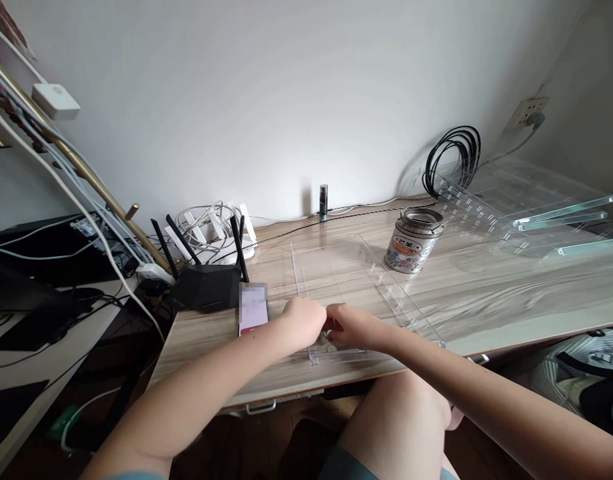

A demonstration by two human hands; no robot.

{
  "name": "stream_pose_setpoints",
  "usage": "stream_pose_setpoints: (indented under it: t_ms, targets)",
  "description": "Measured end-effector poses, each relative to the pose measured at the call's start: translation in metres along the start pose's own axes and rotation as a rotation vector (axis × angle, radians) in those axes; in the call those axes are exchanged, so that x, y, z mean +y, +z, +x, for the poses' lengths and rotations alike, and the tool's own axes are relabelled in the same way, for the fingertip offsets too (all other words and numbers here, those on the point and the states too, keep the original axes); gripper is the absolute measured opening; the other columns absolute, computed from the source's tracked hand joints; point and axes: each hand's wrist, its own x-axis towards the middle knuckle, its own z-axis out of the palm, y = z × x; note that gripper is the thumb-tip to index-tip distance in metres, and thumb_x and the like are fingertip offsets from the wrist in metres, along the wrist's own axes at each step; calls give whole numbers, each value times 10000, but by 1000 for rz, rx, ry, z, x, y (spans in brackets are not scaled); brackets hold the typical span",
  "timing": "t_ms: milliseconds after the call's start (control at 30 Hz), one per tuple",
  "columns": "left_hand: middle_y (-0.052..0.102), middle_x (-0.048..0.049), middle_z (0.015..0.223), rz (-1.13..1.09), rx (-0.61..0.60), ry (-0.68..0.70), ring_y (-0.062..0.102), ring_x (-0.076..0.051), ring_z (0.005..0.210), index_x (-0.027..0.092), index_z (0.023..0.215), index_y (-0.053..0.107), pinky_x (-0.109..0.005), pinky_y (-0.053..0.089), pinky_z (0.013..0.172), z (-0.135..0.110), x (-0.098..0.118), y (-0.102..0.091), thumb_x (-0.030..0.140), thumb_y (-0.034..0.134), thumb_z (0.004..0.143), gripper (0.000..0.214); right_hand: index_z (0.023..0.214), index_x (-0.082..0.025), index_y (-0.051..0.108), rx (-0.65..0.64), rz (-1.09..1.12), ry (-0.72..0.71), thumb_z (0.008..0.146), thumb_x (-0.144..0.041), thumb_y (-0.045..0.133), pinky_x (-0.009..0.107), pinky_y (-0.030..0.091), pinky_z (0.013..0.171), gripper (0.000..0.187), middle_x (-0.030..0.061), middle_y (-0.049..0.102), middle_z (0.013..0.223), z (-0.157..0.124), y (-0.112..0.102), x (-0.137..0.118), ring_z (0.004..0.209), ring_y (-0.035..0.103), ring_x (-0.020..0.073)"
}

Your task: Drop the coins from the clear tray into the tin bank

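My left hand (306,316) and my right hand (350,325) meet over the near left corner of a clear acrylic panel (336,273) that lies on the wood-patterned desk (281,367). Both hands are closed, with the fingers curled inward. What they hold, if anything, is hidden by the fingers. Small whitish pieces (331,348) show just below and between my hands, too small to name. A phone (254,308) with a lit screen lies to the left of my left hand, partly behind my forearm.
A lidded metal tin (414,240) stands right of the panel. Clear acrylic shelf parts (536,207) and a coiled black cable (454,160) are at the far right. A black router (206,287), white routers with cables (216,233) and a small dark bottle (323,202) stand further back.
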Motion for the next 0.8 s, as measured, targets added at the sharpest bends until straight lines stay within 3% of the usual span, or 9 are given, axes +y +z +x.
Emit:
stream_pose_setpoints:
  t_ms: [167, 333, 433, 600, 733, 800]
  targets:
    - [196, 35, 308, -79, 43, -34, 486, -170, 455, 187, 275, 262, -171, 342, 393, 16, -6, 17, -23, 551, 594, 479, 665, -148, 561, -17, 3, 57, 575, -138, 515, 198, 295, 468, 102, 16, 583, 638, -3, -1, -4, 541, 467, 100]
    - [197, 30, 310, -250, 124, -102, 491, -183, 458, 189, 296, 273, -186, 352, 391, 16, -14, 25, 29, 529, 647, 463, 656, -138, 550, 23, 65, -28, 578, -176, 529, 189, 279, 456, 89, -9, 543, 591, -2, 1, 5, 513, 409, 78]
    - [204, 32, 315, -271, 147, -75, 496, -184, 447, 194, 308, 283, -206, 366, 385, 13, -20, 29, 98, 527, 680, 455, 620, -132, 547, 32, 113, -67, 574, -211, 535, 185, 270, 454, 92, -26, 507, 563, 0, 6, 13, 509, 382, 67]
    - [209, 18, 266, 320, -21, 72, 530, -222, 489, 191, 256, 284, -289, 420, 446, 10, -13, 32, 115, 598, 619, 486, 602, -128, 551, -11, 149, -45, 564, -225, 542, 178, 258, 447, 105, -41, 476, 533, -1, 8, 17, 506, 368, 61]
    - [486, -61, 410, 1085, -311, 47, 577, -275, 671, 142, 337, 467, -379, 440, 595, 11, 4, 35, 58, 658, 504, 267, 655, -135, 566, 11, 42, 10, 546, -196, 554, 188, 267, 462, 125, -24, 524, 585, -6, 0, 15, 529, 406, 76]
    - [573, -91, 533, 1349, -450, 52, 575, -288, 720, 125, 415, 542, -396, 431, 637, 14, 9, 35, 33, 662, 460, 158, 661, -137, 570, 9, 7, 38, 530, -186, 574, 191, 271, 465, 141, -13, 540, 611, -9, -2, 13, 543, 424, 84]
